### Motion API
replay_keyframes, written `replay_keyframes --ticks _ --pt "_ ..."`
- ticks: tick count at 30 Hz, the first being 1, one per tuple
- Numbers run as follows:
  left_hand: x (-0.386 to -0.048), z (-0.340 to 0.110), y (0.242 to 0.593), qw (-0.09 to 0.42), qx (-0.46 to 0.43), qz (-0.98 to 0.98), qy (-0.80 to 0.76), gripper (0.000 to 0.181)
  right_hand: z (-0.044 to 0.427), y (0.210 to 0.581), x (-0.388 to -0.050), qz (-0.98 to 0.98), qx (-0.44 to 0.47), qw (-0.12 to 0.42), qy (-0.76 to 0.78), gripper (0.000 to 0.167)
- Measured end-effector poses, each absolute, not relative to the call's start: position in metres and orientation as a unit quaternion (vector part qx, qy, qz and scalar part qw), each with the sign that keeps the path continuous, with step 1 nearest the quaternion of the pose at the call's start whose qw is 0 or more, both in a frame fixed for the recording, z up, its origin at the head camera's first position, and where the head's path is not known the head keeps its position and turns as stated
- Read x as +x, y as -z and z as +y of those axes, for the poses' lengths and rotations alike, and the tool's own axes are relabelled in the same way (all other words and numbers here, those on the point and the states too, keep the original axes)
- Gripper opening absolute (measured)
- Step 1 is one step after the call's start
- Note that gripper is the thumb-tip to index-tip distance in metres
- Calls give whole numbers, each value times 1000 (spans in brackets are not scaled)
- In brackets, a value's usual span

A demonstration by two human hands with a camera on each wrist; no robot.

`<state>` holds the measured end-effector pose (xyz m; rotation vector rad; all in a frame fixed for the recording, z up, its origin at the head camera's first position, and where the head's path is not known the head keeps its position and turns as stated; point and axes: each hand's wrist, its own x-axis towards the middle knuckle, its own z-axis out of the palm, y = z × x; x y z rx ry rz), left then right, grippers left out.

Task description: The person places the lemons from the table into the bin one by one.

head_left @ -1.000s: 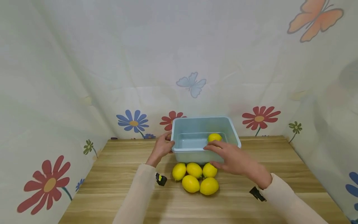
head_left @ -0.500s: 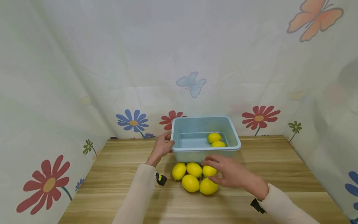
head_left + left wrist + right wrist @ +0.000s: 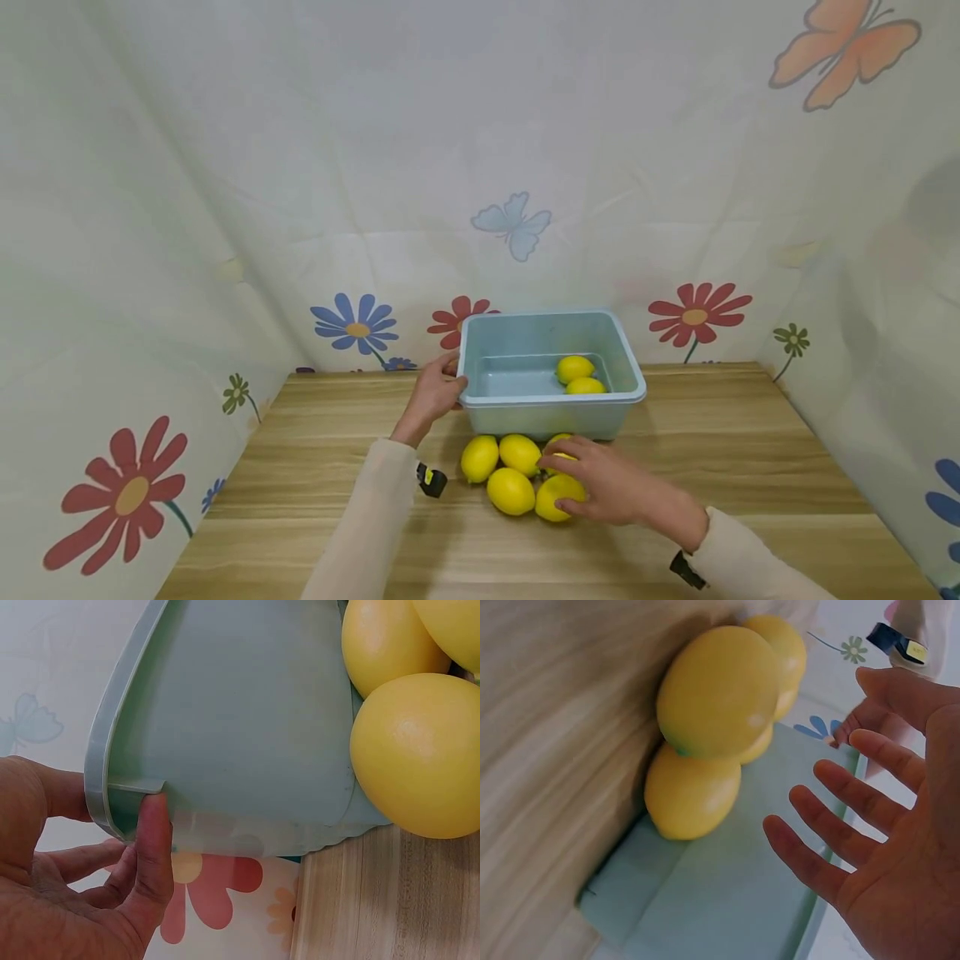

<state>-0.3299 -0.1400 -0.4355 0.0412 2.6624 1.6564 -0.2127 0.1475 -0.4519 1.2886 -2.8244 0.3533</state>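
A light blue plastic bin [image 3: 551, 418] stands at the back of the table. My left hand [image 3: 433, 393] grips the bin's left rim, thumb on one side and fingers on the other, as the left wrist view shows. Two lemons, one behind the other, a rear lemon [image 3: 574, 368] and a front lemon [image 3: 585, 386], lie inside at the right. In front of the bin several lemons sit clustered on the table. Over the right-hand ones hovers my right hand [image 3: 615, 482], partly covering a back lemon and the front right lemon [image 3: 553, 498]. Its fingers [image 3: 855, 795] are spread, apart from the lemons [image 3: 720, 690].
The wooden table [image 3: 330, 500] runs back to a pale fabric wall [image 3: 390, 167] printed with flowers and butterflies. Side walls of the same fabric enclose both sides. A small black device [image 3: 432, 481] is strapped at the left wrist, another [image 3: 686, 569] at the right.
My right hand has let a second lemon go inside the bin, then drawn back and down over the lemons in front. My left hand and the bin have stayed in place.
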Motion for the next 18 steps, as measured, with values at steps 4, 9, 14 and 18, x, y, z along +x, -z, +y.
replay_keyframes --ticks 4,9,14,18 --pt "-330 -140 435 4 12 849 -529 56 145 460 -212 -899 423 12 -117 49" --pt "-329 -140 435 3 14 848 -530 56 142 471 -213 -890 439 26 -123 47" --pt "-328 -140 434 5 15 846 -532 55 140 479 -213 -894 429 -3 -129 46" --pt "-328 -140 434 5 17 847 -531 54 140 482 -213 -897 421 -20 -129 46"
